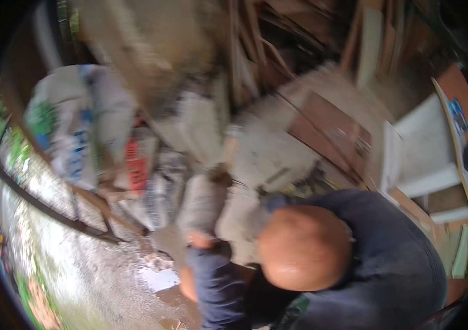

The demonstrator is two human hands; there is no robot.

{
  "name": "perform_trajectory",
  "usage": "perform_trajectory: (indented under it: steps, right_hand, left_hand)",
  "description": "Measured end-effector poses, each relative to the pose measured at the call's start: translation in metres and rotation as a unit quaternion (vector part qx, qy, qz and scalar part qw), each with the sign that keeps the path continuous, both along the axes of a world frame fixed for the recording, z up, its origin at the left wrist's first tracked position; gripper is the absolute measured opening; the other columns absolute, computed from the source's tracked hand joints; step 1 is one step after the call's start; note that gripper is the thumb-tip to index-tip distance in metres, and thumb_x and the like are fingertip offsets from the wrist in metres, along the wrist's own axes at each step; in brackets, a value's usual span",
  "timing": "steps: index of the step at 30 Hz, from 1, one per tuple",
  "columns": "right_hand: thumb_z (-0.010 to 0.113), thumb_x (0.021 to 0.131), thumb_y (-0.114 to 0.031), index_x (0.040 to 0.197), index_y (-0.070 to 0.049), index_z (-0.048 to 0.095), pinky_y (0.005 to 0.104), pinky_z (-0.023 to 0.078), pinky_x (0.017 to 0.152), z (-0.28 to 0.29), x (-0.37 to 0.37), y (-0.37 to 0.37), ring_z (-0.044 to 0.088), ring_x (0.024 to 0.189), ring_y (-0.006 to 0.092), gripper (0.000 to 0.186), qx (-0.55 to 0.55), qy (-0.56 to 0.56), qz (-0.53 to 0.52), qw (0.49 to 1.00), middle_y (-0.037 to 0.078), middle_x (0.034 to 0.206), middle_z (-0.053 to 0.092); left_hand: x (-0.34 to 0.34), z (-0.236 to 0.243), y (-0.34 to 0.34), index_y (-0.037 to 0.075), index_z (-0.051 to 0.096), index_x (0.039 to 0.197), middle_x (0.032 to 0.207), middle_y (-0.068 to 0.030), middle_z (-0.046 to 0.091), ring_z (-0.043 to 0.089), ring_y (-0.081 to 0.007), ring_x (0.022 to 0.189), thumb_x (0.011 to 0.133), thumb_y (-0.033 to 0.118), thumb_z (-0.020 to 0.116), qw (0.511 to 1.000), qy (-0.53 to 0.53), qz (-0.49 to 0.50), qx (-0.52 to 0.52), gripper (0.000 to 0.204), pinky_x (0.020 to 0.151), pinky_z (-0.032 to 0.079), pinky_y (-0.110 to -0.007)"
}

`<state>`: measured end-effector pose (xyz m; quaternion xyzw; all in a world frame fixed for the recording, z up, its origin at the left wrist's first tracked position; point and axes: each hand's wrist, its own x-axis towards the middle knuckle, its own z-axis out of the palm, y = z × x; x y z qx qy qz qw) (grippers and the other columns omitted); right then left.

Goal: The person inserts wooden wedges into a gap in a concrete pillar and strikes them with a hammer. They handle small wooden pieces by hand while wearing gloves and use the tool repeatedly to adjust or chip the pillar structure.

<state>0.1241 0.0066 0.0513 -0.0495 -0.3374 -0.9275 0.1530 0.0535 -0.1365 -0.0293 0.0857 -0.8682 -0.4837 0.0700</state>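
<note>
Blur across left hand point(203, 204), apparently gloved.

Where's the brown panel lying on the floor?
The brown panel lies on the floor, upper right of centre in the head view, left of the white tray-like piece.

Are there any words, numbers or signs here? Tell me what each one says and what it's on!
I don't copy printed words, but here's where they are:
Blue letters: big white sack.
Red patch with letters: pale sack beside it.
Dark marks: greyish bag, too blurred to read.
Blue patch, far right: too small and blurred.
</note>
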Motion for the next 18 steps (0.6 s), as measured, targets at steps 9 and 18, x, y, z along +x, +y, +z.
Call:
perform_trajectory:
  steps: [9, 18]
  right_hand:
    - [0.058, 0.096, -0.028, 0.111, -0.018, 0.076, 0.0431, 0.054, 0.082, -0.258, -0.133, 0.05, 0.069, 0.094, 0.0273, 0.025, 0.771, 0.623, 0.131, 0.012, 0.008, 0.097, 0.073]
    - [0.066, 0.09, -0.025, 0.103, -0.008, 0.074, 0.0399, 0.053, 0.079, -0.219, -0.162, 0.316, 0.066, 0.089, 0.0286, 0.023, 0.893, 0.4, -0.163, -0.124, 0.012, 0.095, 0.069]
  left_hand:
    - [0.029, 0.024, -0.022, 0.001, 0.068, 0.09, 0.072, 0.0002, 0.061, 0.052, -0.0074, 0.066, 0.087, 0.003, 0.062, 0.958, -0.212, 0.124, 0.147, 0.006, 0.062, 0.043, -0.025]
    - [0.022, -0.03, 0.003, 0.004, 0.07, 0.111, 0.074, -0.0015, 0.06, 0.052, -0.0123, 0.064, 0.085, 0.004, 0.069, 0.927, -0.252, 0.201, 0.194, 0.026, 0.06, 0.045, -0.029]
